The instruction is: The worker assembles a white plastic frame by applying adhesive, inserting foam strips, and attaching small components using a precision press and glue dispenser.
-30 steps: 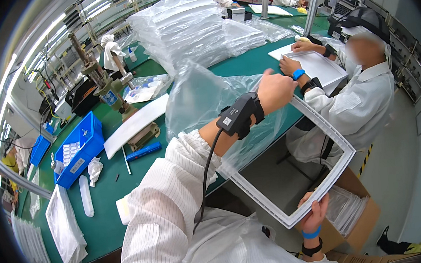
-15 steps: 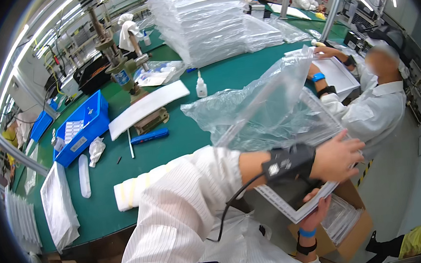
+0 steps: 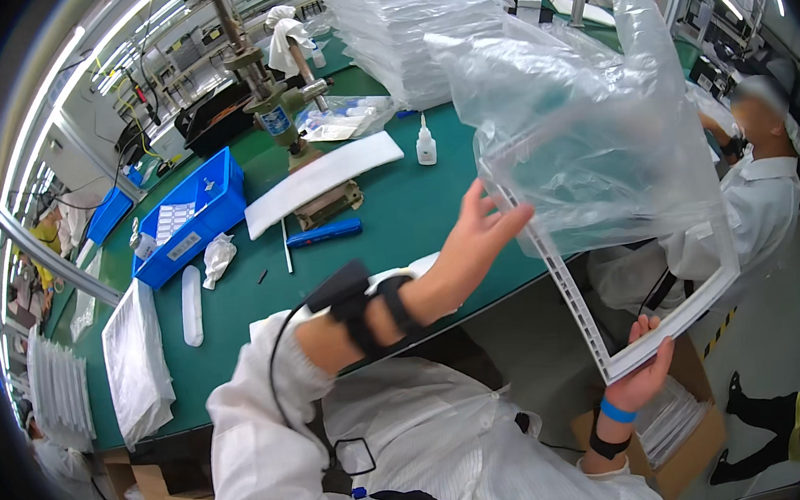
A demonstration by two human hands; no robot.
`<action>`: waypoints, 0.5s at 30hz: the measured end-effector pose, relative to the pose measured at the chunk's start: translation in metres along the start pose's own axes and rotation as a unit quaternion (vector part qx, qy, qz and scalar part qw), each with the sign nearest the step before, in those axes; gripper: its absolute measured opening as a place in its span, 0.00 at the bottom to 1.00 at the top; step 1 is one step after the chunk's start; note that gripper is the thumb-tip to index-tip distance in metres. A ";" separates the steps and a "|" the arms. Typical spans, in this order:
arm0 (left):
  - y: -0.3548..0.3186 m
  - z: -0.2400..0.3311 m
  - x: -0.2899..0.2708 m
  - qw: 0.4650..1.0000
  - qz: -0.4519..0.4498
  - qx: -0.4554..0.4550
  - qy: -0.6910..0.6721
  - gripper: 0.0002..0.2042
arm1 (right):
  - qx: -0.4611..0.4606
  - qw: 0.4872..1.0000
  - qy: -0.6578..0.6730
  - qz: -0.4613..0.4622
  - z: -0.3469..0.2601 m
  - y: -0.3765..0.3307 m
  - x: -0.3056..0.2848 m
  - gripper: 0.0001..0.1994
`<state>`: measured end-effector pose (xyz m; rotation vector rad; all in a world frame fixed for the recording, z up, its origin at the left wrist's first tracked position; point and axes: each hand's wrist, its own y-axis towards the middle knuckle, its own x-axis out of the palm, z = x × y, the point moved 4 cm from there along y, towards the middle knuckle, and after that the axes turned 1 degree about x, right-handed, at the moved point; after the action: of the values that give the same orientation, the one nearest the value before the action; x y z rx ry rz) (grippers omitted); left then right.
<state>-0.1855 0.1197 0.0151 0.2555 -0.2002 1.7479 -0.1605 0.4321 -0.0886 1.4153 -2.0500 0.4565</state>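
Note:
A white rectangular frame (image 3: 579,316) is tilted up in front of me, its upper part inside a clear plastic bag (image 3: 590,155). My right hand (image 3: 643,372) is closed round the frame's lower bar near the corner, thumb on one side and fingertips through the opening. At the frame's left side is my left hand (image 3: 482,243), its fingers apart and beside the bag's edge. Whether those fingertips press on the frame or the bag cannot be made out. The bag's loose upper part spreads upward and away from me.
On the green table (image 3: 397,217) are a blue bin (image 3: 197,242), white foam strip (image 3: 324,181), blue pen-like tool (image 3: 324,233), dropper bottle (image 3: 426,145) and press (image 3: 265,91). A wrapped stack (image 3: 411,38) stands behind. A co-worker (image 3: 757,194) sits right; a carton (image 3: 701,433) stands below.
My left hand has moved from the frame's right side to its left side. The frame has turned more upright, and the bag has risen and spread over its upper part. My right hand keeps its hold.

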 end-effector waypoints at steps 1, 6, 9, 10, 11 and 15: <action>0.017 -0.006 0.008 0.998 -0.035 -0.020 -0.055 0.21 | 0.010 1.000 0.011 0.022 0.006 -0.004 0.012 0.21; -0.010 -0.064 0.051 0.989 -0.145 0.000 -0.017 0.18 | 0.081 0.993 0.081 -0.041 0.036 -0.002 0.069 0.19; -0.047 -0.091 0.061 0.937 -0.257 -0.230 0.051 0.22 | 0.083 0.993 0.072 -0.051 0.041 0.003 0.096 0.19; -0.045 -0.098 0.056 0.912 -0.305 -0.246 0.122 0.23 | 0.083 0.993 0.070 -0.042 0.045 0.005 0.099 0.18; -0.041 -0.078 0.057 0.910 -0.312 -0.244 0.120 0.23 | 0.076 0.995 0.065 -0.027 0.047 0.011 0.097 0.18; -0.006 -0.016 0.047 0.820 -0.111 0.308 0.470 0.10 | 0.041 0.998 0.026 -0.026 0.055 0.009 0.096 0.18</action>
<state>-0.1894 0.1697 0.0130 -0.1454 1.0909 1.4680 -0.2080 0.3346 -0.0678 1.4851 -1.9682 0.5564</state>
